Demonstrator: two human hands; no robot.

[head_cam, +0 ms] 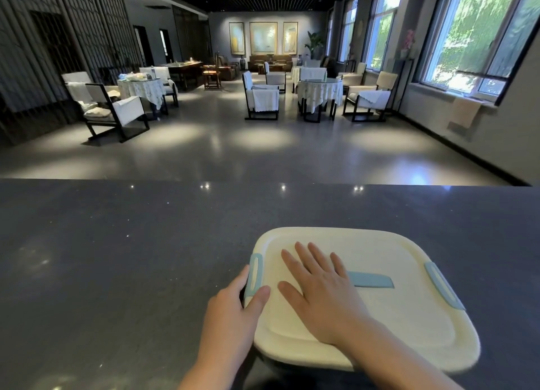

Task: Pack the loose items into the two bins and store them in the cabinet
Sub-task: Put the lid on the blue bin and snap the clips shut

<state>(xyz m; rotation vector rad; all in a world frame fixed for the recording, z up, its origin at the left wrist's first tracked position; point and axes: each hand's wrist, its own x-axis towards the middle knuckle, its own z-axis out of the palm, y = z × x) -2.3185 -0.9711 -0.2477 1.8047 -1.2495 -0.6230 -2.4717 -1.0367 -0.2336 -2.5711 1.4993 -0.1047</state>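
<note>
A cream-white bin with its lid [409,316] on stands on the dark counter [117,258], right of centre. The lid has a light blue handle [371,280] in the middle and a light blue clasp on each side, the left clasp [254,275] and the right clasp [444,286]. My right hand [321,293] lies flat on the lid's left half, fingers straight and spread. My left hand [233,310] is at the bin's left edge, thumb on the lid beside the left clasp and fingers curled round the clasp's outer side. The bin's contents are hidden.
The speckled dark counter runs across the whole width, its far edge [263,182] dropping to a polished floor. Beyond lie armchairs [111,109] and cloth-covered round tables [320,93]. Windows line the right wall.
</note>
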